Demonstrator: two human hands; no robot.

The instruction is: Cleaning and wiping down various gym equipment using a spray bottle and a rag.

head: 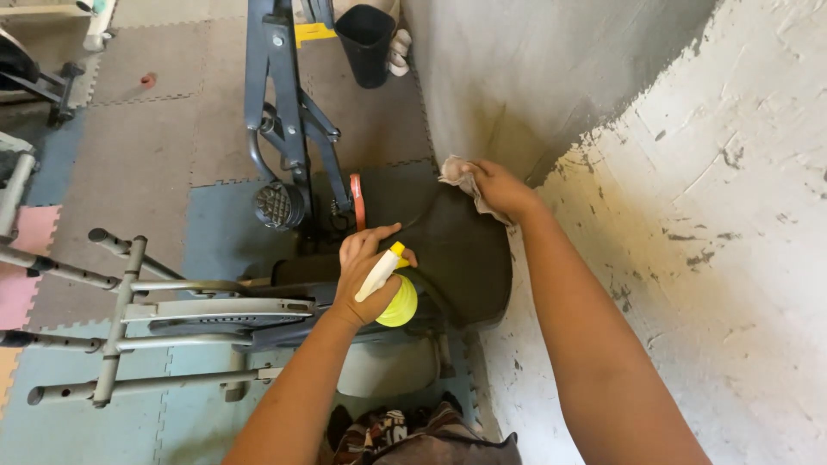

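Two hands are busy at mid-frame, each with its grip closed on something. The left hand (366, 274) is wrapped around a yellow spray bottle (394, 297), fingers curled over its white trigger head (382, 270), nozzle tilted toward the upper right. The right hand (500, 188) is pinched on a crumpled pale cloth (461, 176), pressed to the upper edge of the dark housing (457, 250) of an exercise machine, close to the grey wall (534, 77) in the upper right. Just left of the housing sit an orange-rimmed wheel (357, 202) and the machine's grey frame (280, 95); grey handlebars (112, 319) lie at lower left over foam floor mats (155, 129). A black bin (366, 43) stands at top centre. Judging by this, wiping the housing is the step in hand, with spray ready. A next move would call for aiming the nozzle at an unwiped patch and keeping the cloth clear of the wheel.
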